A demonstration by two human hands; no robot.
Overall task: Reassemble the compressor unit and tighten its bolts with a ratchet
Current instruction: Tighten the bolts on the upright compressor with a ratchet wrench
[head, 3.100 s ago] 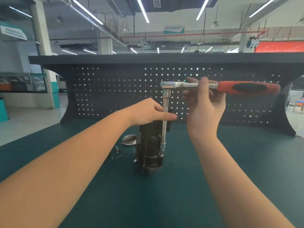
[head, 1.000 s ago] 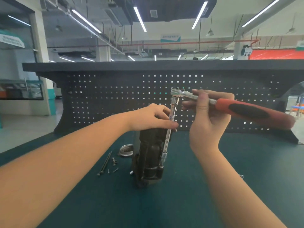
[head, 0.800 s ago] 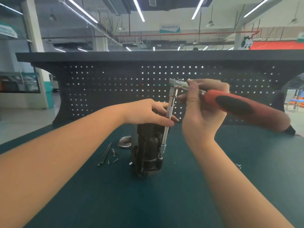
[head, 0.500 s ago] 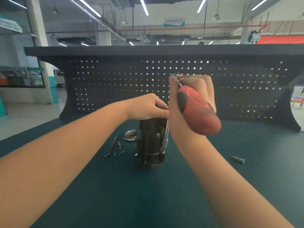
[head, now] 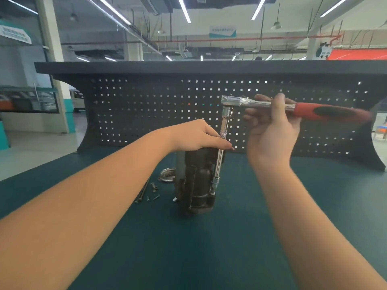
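Your left hand (head: pixel 196 136) rested flat on top of the upright compressor unit (head: pixel 198 181), fingers straight, steadying it on the worktop (head: pixel 230 248). Your right hand (head: pixel 270 130) pinched the ratchet (head: pixel 272 105) by its metal shank, the red handle pointing away to the right. Its long extension (head: pixel 222 147) dropped beside your left fingertips to a bolt low on the unit. Loose screws (head: pixel 150 193) lay below your left wrist.
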